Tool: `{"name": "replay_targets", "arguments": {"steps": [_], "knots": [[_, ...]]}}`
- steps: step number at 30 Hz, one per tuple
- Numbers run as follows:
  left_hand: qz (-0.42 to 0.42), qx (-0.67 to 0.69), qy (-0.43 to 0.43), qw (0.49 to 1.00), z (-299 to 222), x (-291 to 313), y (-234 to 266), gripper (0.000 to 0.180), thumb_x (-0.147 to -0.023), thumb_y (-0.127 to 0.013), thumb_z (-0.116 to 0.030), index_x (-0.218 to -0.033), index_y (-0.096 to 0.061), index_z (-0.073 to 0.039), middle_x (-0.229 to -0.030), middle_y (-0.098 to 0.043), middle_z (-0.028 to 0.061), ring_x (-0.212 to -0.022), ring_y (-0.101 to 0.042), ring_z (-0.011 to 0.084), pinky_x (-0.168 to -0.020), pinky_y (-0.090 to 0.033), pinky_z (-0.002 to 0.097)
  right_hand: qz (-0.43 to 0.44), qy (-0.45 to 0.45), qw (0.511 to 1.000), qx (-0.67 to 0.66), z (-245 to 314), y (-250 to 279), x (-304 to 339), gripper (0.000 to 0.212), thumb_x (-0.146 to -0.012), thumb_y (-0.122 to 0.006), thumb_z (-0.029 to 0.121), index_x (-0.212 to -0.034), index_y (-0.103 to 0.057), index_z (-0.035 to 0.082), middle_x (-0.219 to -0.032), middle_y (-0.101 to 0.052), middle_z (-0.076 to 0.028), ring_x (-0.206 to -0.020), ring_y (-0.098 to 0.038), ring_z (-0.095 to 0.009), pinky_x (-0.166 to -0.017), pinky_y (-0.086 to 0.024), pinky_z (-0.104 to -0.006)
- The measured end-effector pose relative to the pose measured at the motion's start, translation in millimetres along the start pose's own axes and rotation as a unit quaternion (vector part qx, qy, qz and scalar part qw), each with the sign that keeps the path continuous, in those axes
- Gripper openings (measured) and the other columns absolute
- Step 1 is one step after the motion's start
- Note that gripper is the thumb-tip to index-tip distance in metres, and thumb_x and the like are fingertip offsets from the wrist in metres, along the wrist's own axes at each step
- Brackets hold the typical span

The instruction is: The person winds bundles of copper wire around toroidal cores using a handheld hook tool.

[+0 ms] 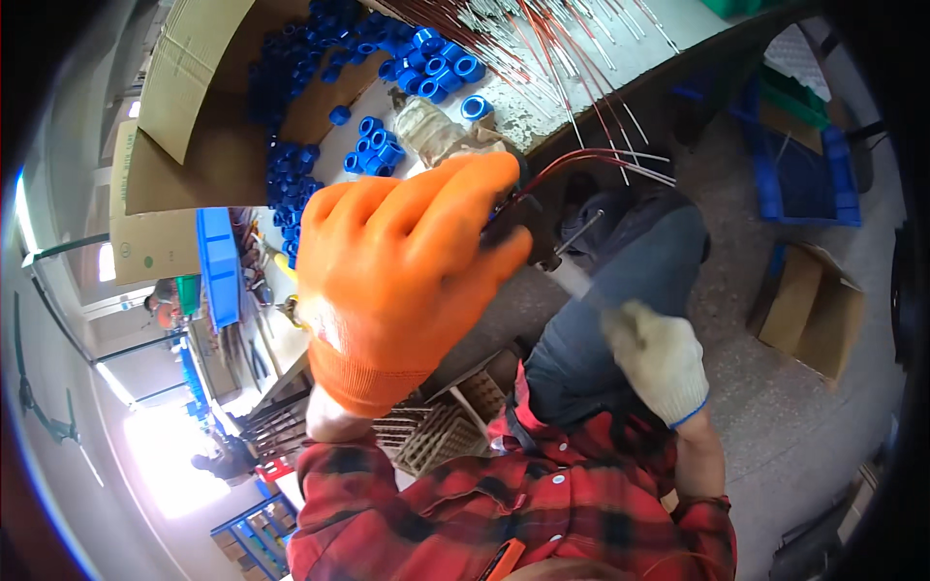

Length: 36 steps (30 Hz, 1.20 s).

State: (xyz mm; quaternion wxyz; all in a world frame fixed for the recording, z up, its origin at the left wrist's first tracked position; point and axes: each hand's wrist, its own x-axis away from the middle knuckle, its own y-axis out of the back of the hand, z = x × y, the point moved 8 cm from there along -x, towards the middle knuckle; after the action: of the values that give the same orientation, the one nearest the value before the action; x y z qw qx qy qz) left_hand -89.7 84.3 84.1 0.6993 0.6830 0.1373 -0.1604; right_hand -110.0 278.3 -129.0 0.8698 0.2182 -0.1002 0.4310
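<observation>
My left hand, in an orange glove, is closed on a dark part, mostly hidden behind the fingers. Red-and-white wires stretch to the right from beside it, and a thin metal rod sticks out near its lower end. Over my thigh, my right hand wears a white knit glove and has its fingers curled. Between it and the dark part is a pale, motion-blurred tool whose kind I cannot make out; it seems gripped in that hand. A wrinkled beige cloth item lies just beyond the orange glove.
Blue ring-shaped parts are heaped on the bench and beside an open cardboard box. Bundles of wires overhang the bench edge. A blue crate and another cardboard box stand on the floor at right; cardboard trays sit below.
</observation>
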Motion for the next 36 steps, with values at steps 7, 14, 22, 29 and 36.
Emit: {"name": "replay_targets", "arguments": {"steps": [7, 14, 22, 29, 36], "knots": [[-0.023, 0.05, 0.046, 0.997, 3, 16, -7, 0.036, -0.08, -0.091, -0.016, -0.116, -0.084, -0.015, -0.106, -0.084, 0.0051, -0.093, -0.078, 0.0279, -0.084, -0.056, 0.0386, -0.084, -0.141, 0.974, -0.158, -18, 13, 27, 0.036, -0.114, -0.058, 0.03, -0.096, -0.073, 0.002, -0.062, -0.061, -0.003, -0.052, -0.058, -0.009, -0.051, -0.045, -0.0308], [-0.035, 0.0, 0.053, 0.998, 2, 16, -13, 0.034, -0.085, -0.089, -0.019, -0.118, -0.083, -0.018, -0.11, -0.082, 0.0027, -0.093, -0.076, 0.0275, -0.084, -0.056, 0.0407, -0.083, -0.124, 0.981, -0.122, -23, 9, 8, 0.035, -0.112, -0.061, 0.03, -0.092, -0.073, 0.003, -0.061, -0.06, -0.003, -0.05, -0.055, -0.008, -0.049, -0.041, -0.03], [-0.178, 0.513, 0.304, 0.783, 48, 80, -44, 0.036, -0.104, -0.078, -0.012, -0.138, -0.075, -0.005, -0.119, -0.081, 0.0059, -0.093, -0.072, 0.0112, -0.087, -0.056, 0.0262, -0.11, 0.06, 0.992, -0.001, 9, 10, 33, 0.017, -0.107, -0.064, 0.013, -0.106, -0.075, 0.001, -0.068, -0.063, 0.001, -0.055, -0.057, -0.007, -0.05, -0.044, -0.028], [-0.171, 0.759, 0.316, 0.542, 38, 103, -74, 0.042, -0.114, -0.063, -0.022, -0.151, -0.06, -0.001, -0.137, -0.074, 0.0172, -0.104, -0.076, 0.021, -0.097, -0.061, 0.0369, -0.233, 0.137, 0.963, -0.005, 127, 6, 1, 0.036, -0.086, -0.096, 0.015, -0.114, -0.079, 0.0, -0.071, -0.063, 0.003, -0.067, -0.055, -0.001, -0.064, -0.051, -0.0226], [-0.081, 0.68, 0.298, 0.665, 53, 117, -72, 0.031, -0.104, -0.077, -0.016, -0.128, -0.076, 0.005, -0.112, -0.082, 0.0166, -0.099, -0.079, 0.0234, -0.096, -0.061, 0.0376, -0.287, 0.314, 0.893, 0.147, 163, 37, -23, 0.022, -0.091, -0.093, 0.019, -0.105, -0.081, 0.006, -0.072, -0.071, -0.003, -0.065, -0.064, -0.004, -0.063, -0.054, -0.0246]]}}
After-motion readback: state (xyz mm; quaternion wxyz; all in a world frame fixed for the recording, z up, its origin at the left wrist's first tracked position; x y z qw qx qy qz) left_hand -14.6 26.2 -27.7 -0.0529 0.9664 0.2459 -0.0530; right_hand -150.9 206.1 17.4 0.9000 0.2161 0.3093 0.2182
